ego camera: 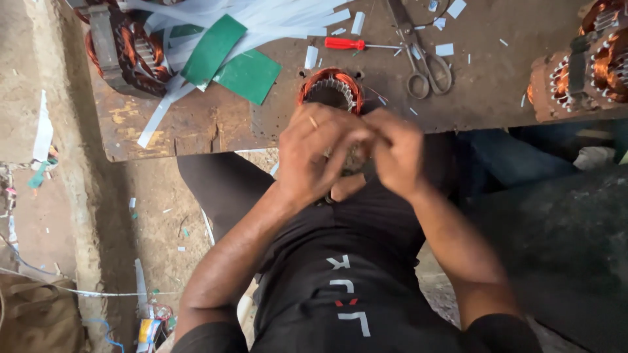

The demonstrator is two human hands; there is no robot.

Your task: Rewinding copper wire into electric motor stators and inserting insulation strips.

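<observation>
A round motor stator with copper windings (331,86) rests at the near edge of the brown workbench (196,124), mostly hidden behind my hands. My left hand (314,153) wraps around its left side, fingers curled over the windings. My right hand (396,153) meets it from the right, fingers pinched at the stator's top; what they pinch is hidden.
On the bench lie a red-handled screwdriver (356,44), scissors (422,62), green sheets (232,59), white insulation strips (261,16) and paper scraps. Another wound stator (127,52) sits at the far left, a third (585,68) at the right edge. Dirt floor with litter lies left.
</observation>
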